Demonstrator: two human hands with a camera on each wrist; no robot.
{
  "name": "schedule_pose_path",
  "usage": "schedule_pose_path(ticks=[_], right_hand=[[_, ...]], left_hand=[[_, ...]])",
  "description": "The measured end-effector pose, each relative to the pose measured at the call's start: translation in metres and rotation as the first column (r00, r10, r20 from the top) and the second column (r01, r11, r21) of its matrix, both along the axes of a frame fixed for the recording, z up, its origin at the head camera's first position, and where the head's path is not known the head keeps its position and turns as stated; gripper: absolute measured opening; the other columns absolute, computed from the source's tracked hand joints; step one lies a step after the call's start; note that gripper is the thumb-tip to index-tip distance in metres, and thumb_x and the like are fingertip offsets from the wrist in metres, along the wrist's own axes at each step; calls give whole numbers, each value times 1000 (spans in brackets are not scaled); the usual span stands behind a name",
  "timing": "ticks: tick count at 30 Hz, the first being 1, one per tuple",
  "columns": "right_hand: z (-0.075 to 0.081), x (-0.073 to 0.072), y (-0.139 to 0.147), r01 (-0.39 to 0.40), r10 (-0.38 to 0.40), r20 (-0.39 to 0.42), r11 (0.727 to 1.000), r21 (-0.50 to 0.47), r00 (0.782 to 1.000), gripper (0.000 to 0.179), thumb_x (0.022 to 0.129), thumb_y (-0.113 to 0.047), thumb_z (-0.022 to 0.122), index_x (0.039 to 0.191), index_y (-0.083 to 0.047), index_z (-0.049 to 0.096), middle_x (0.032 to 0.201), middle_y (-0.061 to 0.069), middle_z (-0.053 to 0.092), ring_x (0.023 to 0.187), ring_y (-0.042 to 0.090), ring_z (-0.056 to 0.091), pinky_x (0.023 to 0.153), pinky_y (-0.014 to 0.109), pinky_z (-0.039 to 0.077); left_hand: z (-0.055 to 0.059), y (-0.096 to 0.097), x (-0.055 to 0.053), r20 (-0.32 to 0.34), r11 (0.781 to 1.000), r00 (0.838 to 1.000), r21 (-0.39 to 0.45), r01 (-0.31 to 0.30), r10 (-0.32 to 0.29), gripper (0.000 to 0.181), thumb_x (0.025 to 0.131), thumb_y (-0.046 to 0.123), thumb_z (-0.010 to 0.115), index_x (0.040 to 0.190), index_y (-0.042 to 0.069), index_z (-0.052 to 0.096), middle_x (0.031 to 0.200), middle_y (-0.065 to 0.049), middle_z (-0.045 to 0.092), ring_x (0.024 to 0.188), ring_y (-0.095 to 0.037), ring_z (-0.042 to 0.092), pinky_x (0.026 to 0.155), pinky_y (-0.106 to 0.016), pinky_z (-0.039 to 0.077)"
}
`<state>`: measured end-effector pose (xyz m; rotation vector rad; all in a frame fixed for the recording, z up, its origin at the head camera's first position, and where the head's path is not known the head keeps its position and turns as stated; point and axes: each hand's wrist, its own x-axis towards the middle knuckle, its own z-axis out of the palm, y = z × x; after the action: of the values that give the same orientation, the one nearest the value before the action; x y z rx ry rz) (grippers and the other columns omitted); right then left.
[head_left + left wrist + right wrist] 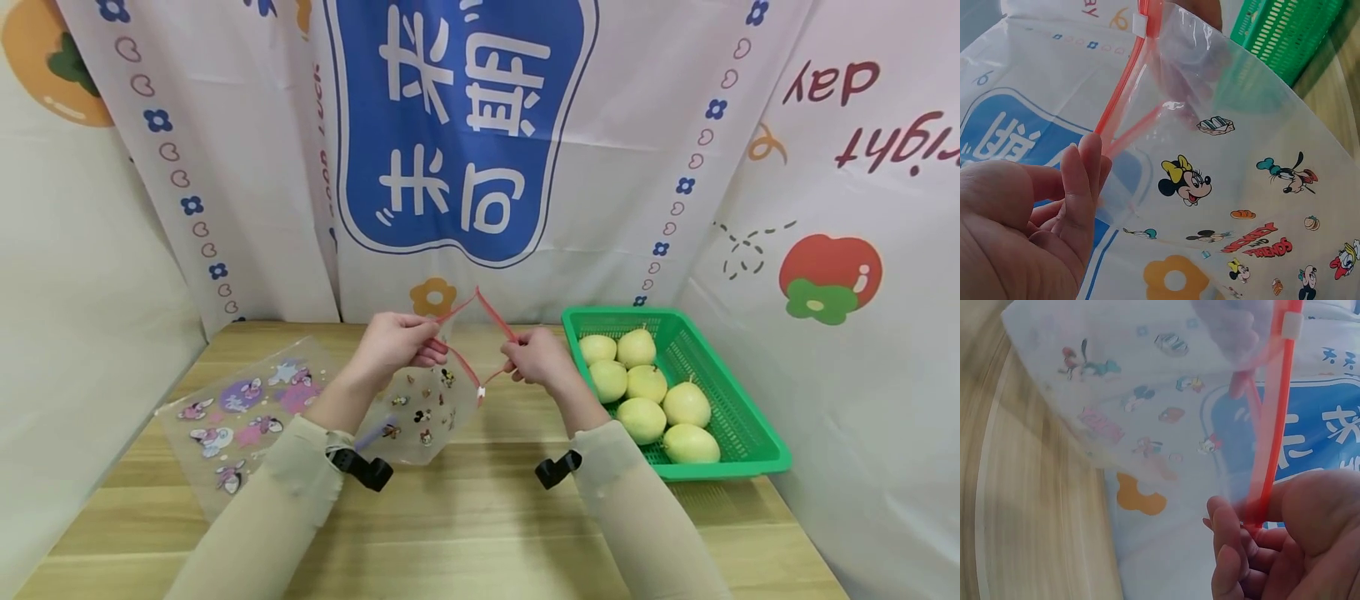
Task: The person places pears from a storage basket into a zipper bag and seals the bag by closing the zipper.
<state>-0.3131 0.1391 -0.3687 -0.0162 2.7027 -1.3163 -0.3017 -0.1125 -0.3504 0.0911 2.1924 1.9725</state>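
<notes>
Between the two hands hangs a clear zipper bag (420,412) printed with small cartoon figures, its red-edged mouth spread into a diamond. The left hand (401,340) pinches one side of the red zip edge (1124,87). On the other side, the right hand (538,357) pinches the opposite edge between thumb and fingers. A white slider (1292,325) sits on the zip at the near corner of the mouth. Nothing shows inside the bag.
A second clear bag (240,400) with pink and purple cartoon prints lies flat on the wooden table (450,533) at the left. At the right stands a green basket (750,433) holding several pale yellow-green pears (641,419). A printed curtain (637,125) hangs behind.
</notes>
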Motion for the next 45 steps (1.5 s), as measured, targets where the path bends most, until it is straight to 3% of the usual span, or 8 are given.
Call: schedule_pose_path(ticks=[6, 11, 18, 22, 27, 34, 40, 45], right_hand=[[0, 3, 2, -9, 9, -16, 1000, -8, 1000, 28, 108, -24, 61, 113, 0, 75, 81, 6, 78, 65, 14, 70, 56, 22, 53], [12, 5, 12, -3, 5, -36, 999, 38, 999, 34, 110, -31, 63, 122, -1, 74, 90, 10, 80, 68, 14, 71, 58, 23, 56], [38, 0, 50, 44, -38, -27, 968, 249, 999, 49, 111, -42, 55, 139, -5, 69, 115, 12, 81, 94, 23, 76, 85, 37, 63], [43, -8, 82, 52, -47, -22, 941, 335, 999, 56, 113, -43, 51, 150, -2, 61, 134, 20, 74, 113, 34, 73, 98, 48, 62], [39, -15, 117, 22, -2, -48, 910, 413, 999, 59, 112, -43, 52, 150, 1, 59, 150, 27, 64, 127, 43, 66, 103, 57, 59], [28, -25, 142, -96, 121, -26, 886, 454, 992, 55, 111, -37, 56, 148, 3, 60, 148, 31, 64, 133, 48, 64, 109, 61, 58], [12, -33, 147, -240, 240, 73, 806, 541, 968, 55, 108, -29, 64, 149, 8, 59, 151, 33, 61, 139, 52, 59, 114, 64, 54], [-3, -36, 147, -328, 262, 197, 747, 578, 945, 60, 102, -25, 70, 151, 8, 58, 154, 31, 59, 145, 51, 55, 121, 64, 50]], left_hand=[[-7, 10, 1, 9, 999, 1000, 47, 12, -13, 37, 113, 12, 61, 140, -13, 66, 79, -5, 80, 66, -8, 78, 69, -23, 69], [-9, 14, 1, 24, 998, 1000, 61, 12, -14, 38, 113, 12, 61, 142, -11, 66, 80, -6, 80, 67, -10, 79, 70, -25, 70], [-9, 14, -1, 19, 996, 1000, 84, 13, -14, 38, 113, 11, 61, 142, -12, 65, 84, -9, 81, 70, -11, 80, 74, -25, 70], [-10, 12, -1, 15, 996, 1000, 90, 16, -18, 38, 113, 11, 60, 142, -13, 64, 84, -9, 81, 71, -10, 80, 75, -25, 70], [-11, 11, -1, 27, 996, 1000, 84, 11, -13, 38, 113, 12, 60, 142, -12, 65, 85, -9, 81, 72, -11, 81, 76, -26, 70], [-11, 11, -1, 11, 997, 1000, 82, 16, -17, 38, 113, 14, 60, 140, -12, 66, 86, -10, 81, 72, -10, 81, 76, -26, 70], [-13, 11, -1, 9, 996, 1000, 89, 16, -17, 37, 113, 13, 60, 140, -13, 66, 85, -9, 80, 72, -10, 81, 76, -26, 70], [-11, 12, 0, 23, 996, 1000, 91, 5, -7, 36, 113, 14, 60, 139, -12, 68, 83, -8, 80, 71, -10, 80, 74, -25, 70]])
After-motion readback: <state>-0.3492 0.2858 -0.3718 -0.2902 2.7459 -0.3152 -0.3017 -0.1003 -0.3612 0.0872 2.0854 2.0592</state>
